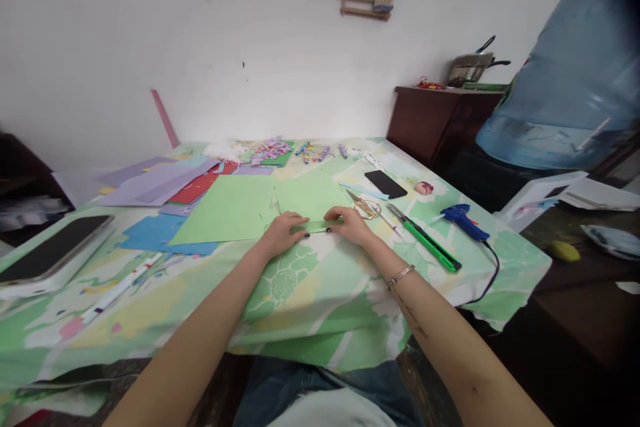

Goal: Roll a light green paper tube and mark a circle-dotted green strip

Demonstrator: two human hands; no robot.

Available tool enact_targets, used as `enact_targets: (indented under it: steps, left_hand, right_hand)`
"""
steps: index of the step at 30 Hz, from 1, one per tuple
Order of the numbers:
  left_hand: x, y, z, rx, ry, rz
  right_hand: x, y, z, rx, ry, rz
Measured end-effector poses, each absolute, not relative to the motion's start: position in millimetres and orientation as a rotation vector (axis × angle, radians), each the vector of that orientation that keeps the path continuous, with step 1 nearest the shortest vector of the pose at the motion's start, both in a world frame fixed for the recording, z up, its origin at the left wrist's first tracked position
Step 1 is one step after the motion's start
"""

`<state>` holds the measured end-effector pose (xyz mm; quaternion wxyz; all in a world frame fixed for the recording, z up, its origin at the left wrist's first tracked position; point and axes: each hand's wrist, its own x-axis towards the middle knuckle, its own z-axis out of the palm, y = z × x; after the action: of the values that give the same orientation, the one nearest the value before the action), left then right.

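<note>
My left hand [283, 232] and my right hand [350, 224] meet on a narrow strip of light green paper [316, 226] lying on the table. The fingers of both hands are curled and pinch the strip at its two ends, pressing it down. A large light green sheet [227, 208] lies just behind my left hand, and another green sheet [310, 195] lies behind the strip. A bracelet circles my right wrist.
Scissors [364, 204], a green utility knife [426, 239], a blue glue gun [465, 221] with its cord, and a black phone [385, 183] lie to the right. Blue, purple and red sheets [165, 187] lie at left, a tablet [53, 248] farther left. Paper scraps [273, 149] sit at the back.
</note>
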<state>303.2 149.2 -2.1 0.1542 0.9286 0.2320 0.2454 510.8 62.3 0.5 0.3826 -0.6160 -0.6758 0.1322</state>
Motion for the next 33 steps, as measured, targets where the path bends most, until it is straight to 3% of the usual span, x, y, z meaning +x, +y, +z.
enact_targets:
  steps: [33]
  left_hand:
    - [313,153,-11,2.618,0.552,0.950]
  right_hand:
    - [504,66,-3,-1.536,-1.916,0.040]
